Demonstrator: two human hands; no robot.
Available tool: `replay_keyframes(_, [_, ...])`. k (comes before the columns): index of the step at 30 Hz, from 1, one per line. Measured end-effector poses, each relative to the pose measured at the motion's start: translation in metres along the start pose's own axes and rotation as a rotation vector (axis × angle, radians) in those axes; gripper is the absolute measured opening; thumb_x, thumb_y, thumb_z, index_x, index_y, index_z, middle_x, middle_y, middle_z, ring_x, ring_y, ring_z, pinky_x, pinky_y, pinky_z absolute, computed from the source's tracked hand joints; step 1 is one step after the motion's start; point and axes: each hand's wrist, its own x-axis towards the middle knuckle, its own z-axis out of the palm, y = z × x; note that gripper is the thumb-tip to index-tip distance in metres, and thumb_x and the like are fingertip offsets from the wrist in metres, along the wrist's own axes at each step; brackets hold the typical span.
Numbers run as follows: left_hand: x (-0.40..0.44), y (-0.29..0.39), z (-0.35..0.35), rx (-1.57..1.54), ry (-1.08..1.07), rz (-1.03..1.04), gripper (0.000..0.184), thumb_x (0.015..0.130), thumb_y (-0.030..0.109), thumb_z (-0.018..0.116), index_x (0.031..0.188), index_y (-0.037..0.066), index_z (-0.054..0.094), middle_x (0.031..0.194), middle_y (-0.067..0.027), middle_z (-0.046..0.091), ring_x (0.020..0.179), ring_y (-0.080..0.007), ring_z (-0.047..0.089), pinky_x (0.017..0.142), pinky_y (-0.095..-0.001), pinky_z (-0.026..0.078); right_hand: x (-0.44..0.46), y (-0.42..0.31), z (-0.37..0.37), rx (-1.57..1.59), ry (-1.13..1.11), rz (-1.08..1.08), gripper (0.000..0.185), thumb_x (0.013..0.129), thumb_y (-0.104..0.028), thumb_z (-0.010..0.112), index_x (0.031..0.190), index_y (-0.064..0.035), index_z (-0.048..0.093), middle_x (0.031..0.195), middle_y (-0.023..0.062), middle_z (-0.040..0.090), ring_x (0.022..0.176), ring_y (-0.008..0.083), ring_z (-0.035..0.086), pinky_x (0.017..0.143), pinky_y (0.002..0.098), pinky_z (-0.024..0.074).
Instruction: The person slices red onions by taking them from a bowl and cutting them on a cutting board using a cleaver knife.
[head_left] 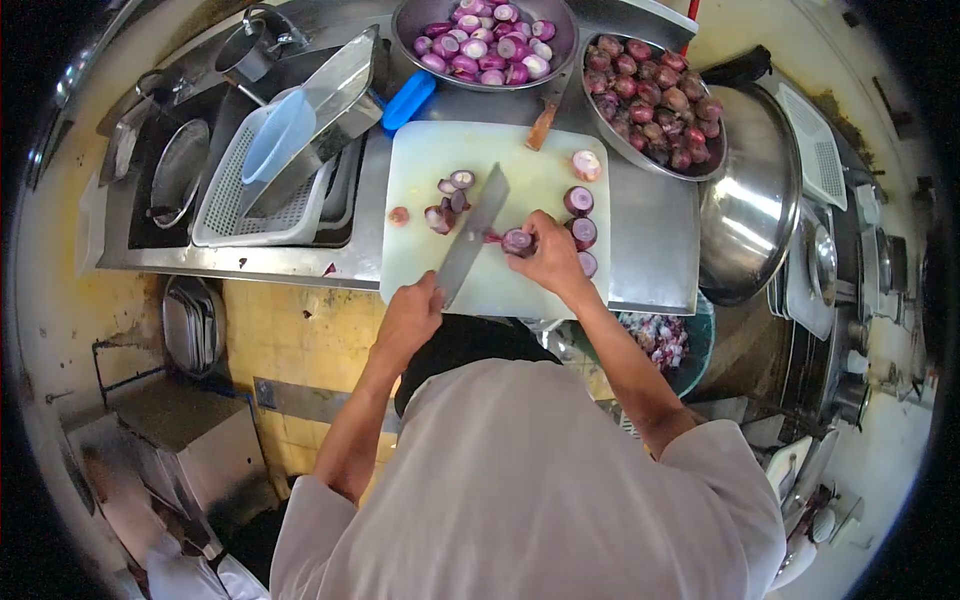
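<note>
My left hand (412, 315) is closed round the handle of a broad knife (474, 236), whose blade lies slanted over the white cutting board (420, 265). Right of the blade, my right hand (545, 250) grips a trimmed red onion (517, 241) in its fingers. A strip of purple skin touches the onion's left side. Several cut-off onion ends (440, 217) are heaped left of the blade, with a small piece (399, 216) farther left. Along the board's right side stand a pale onion (586, 165) and three trimmed onions (579, 201).
Behind the board are a bowl of peeled onions (485, 75), a second knife's wooden handle (541, 127) and a blue-handled tool (408, 99). A bowl of unpeeled onions (655, 100) is at back right. Left is a sink with a white basket (215, 215); a tub of peelings (700, 345) stands below right.
</note>
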Motion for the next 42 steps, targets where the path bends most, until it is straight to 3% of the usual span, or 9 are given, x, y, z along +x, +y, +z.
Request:
replay_keyframes(3, [-0.005, -0.001, -0.007, -0.046, -0.024, -0.174, 0.016, 0.096, 0.01, 0.058, 0.104, -0.005, 0.057, 0.077, -0.0329, 0.064, 0.079, -0.0525, 0.065, 0.071, -0.0603, 0.05, 0.003, 0.002, 0.01, 0.31, 0.107, -0.036, 0.045, 0.07, -0.008, 0.08, 0.111, -0.0031, 0.061, 0.105, 0.0149, 0.063, 0.104, 0.0342, 0.065, 0.079, 0.0424, 0.056])
replay_keyframes(7, [-0.004, 0.002, -0.01, -0.065, -0.009, -0.154, 0.016, 0.097, 0.01, 0.058, 0.104, -0.005, 0.057, 0.075, -0.0329, 0.063, 0.078, -0.0529, 0.065, 0.068, -0.0601, 0.05, 0.003, 0.011, 0.017, 0.313, 0.141, -0.166, 0.049, 0.072, -0.007, 0.078, 0.118, -0.0045, 0.064, 0.111, 0.0145, 0.063, 0.108, 0.032, 0.065, 0.084, 0.0388, 0.057])
replay_keyframes(9, [-0.004, 0.01, -0.015, 0.054, 0.006, -0.056, 0.015, 0.098, 0.009, 0.057, 0.101, -0.005, 0.056, 0.072, -0.0322, 0.063, 0.076, -0.0531, 0.064, 0.067, -0.0611, 0.049, -0.002, 0.009, 0.011, 0.091, 0.175, -0.261, 0.048, 0.072, -0.003, 0.075, 0.12, -0.0059, 0.066, 0.112, 0.0136, 0.063, 0.107, 0.0312, 0.065, 0.087, 0.0348, 0.0576])
replay_keyframes(21, [-0.043, 0.07, -0.06, 0.113, -0.222, -0.042, 0.013, 0.098, 0.009, 0.058, 0.104, -0.003, 0.057, 0.068, -0.0302, 0.061, 0.068, -0.0517, 0.063, 0.061, -0.0589, 0.048, -0.009, -0.005, 0.003, 0.218, 0.083, -0.024, 0.038, 0.076, -0.002, 0.082, 0.111, -0.0053, 0.069, 0.108, 0.0156, 0.061, 0.101, 0.0358, 0.065, 0.09, 0.0443, 0.0546])
replay_keyframes(28, [-0.039, 0.076, -0.062, 0.086, -0.251, -0.01, 0.015, 0.098, 0.009, 0.057, 0.1, -0.005, 0.056, 0.071, -0.0317, 0.062, 0.073, -0.052, 0.064, 0.065, -0.0597, 0.048, -0.008, 0.005, 0.006, 0.17, 0.104, -0.024, 0.042, 0.074, -0.008, 0.087, 0.111, -0.0059, 0.069, 0.109, 0.0163, 0.061, 0.102, 0.0373, 0.064, 0.09, 0.0459, 0.0534])
replay_keyframes(30, [-0.033, 0.079, -0.061, 0.063, -0.297, -0.062, 0.015, 0.098, 0.008, 0.057, 0.1, -0.007, 0.055, 0.072, -0.0323, 0.063, 0.075, -0.0534, 0.064, 0.067, -0.0603, 0.048, -0.007, 0.006, 0.007, 0.183, 0.103, -0.051, 0.04, 0.075, -0.003, 0.085, 0.11, -0.0035, 0.067, 0.107, 0.0147, 0.062, 0.096, 0.033, 0.067, 0.085, 0.042, 0.0579])
replay_keyframes(34, [-0.015, 0.054, -0.016, 0.067, -0.202, 0.057, 0.009, 0.092, 0.001, 0.056, 0.093, -0.008, 0.054, 0.07, -0.0333, 0.062, 0.069, -0.0539, 0.063, 0.064, -0.0608, 0.049, -0.013, 0.001, 0.004, 0.01, 0.153, -0.159, 0.04, 0.075, -0.002, 0.084, 0.111, -0.0041, 0.066, 0.106, 0.0154, 0.062, 0.093, 0.0331, 0.066, 0.081, 0.0436, 0.0566])
replay_keyframes(40, [0.022, 0.026, 0.021, 0.014, -0.183, 0.038, 0.012, 0.091, 0.004, 0.058, 0.096, -0.006, 0.054, 0.076, -0.0319, 0.065, 0.078, -0.0521, 0.065, 0.072, -0.0603, 0.05, -0.026, 0.009, 0.006, 0.112, 0.144, -0.16, 0.045, 0.068, 0.0, 0.083, 0.106, -0.0039, 0.059, 0.105, 0.017, 0.059, 0.099, 0.0392, 0.061, 0.085, 0.0471, 0.0509])
replay_keyframes(42, [0.022, 0.014, 0.012, -0.031, -0.18, -0.024, 0.014, 0.093, 0.008, 0.059, 0.099, -0.004, 0.055, 0.08, -0.0317, 0.065, 0.084, -0.0517, 0.065, 0.075, -0.0601, 0.049, -0.028, 0.014, 0.006, 0.088, 0.047, 0.019, 0.045, 0.067, -0.001, 0.08, 0.104, -0.0034, 0.056, 0.106, 0.0167, 0.058, 0.101, 0.0395, 0.06, 0.086, 0.0471, 0.0502])
